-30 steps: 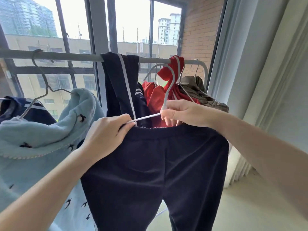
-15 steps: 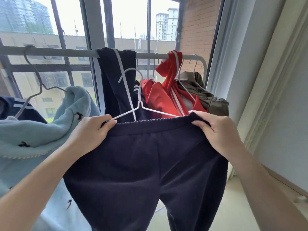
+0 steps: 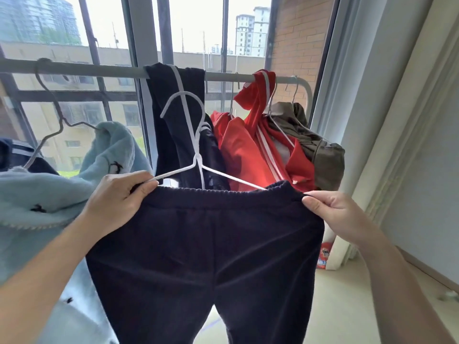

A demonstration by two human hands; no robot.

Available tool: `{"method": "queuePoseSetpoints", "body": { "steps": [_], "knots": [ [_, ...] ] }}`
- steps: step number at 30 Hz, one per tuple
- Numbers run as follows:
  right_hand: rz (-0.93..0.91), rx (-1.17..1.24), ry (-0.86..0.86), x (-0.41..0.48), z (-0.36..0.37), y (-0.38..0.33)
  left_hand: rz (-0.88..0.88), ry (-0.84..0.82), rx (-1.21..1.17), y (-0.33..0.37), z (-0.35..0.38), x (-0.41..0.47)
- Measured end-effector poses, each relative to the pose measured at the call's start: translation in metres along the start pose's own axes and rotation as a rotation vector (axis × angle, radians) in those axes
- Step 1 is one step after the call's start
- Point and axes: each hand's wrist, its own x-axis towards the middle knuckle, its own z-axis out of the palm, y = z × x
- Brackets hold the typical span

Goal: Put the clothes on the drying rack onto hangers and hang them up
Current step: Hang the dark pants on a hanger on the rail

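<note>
Dark navy trousers (image 3: 208, 256) hang in front of me by their elastic waistband, which is stretched over a white wire hanger (image 3: 196, 155). My left hand (image 3: 116, 197) grips the left end of the waistband together with the hanger's left arm. My right hand (image 3: 332, 212) pinches the right end of the waistband. The hanger's hook points up, free of the grey rack rail (image 3: 99, 69). Navy striped trousers (image 3: 173, 115) are draped over that rail just behind the hook.
A light blue fleece (image 3: 49, 194) on a grey hanger hangs at the left. Red clothes (image 3: 248, 145) and an olive garment (image 3: 315, 150) hang at the right end of the rail. Window bars stand behind; a white curtain (image 3: 347, 120) and a wall close the right side.
My right hand let go of the hanger's neck and moved right to the waistband's end. The waistband now spans the hanger, stretched wide between both hands.
</note>
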Motion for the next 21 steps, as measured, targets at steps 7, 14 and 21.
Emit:
{"method": "queuePoseSetpoints", "body": {
  "steps": [7, 14, 21],
  "knots": [
    [-0.023, -0.301, -0.105, 0.019, 0.031, -0.031, 0.077, -0.063, 0.024, 0.021, 0.01, 0.0],
    [-0.18, -0.202, 0.007, 0.026, 0.074, -0.044, 0.003, -0.155, -0.008, 0.031, 0.017, -0.019],
    [-0.101, -0.224, 0.136, 0.018, 0.07, -0.021, -0.291, 0.038, -0.195, 0.0, 0.022, -0.055]
  ]
}}
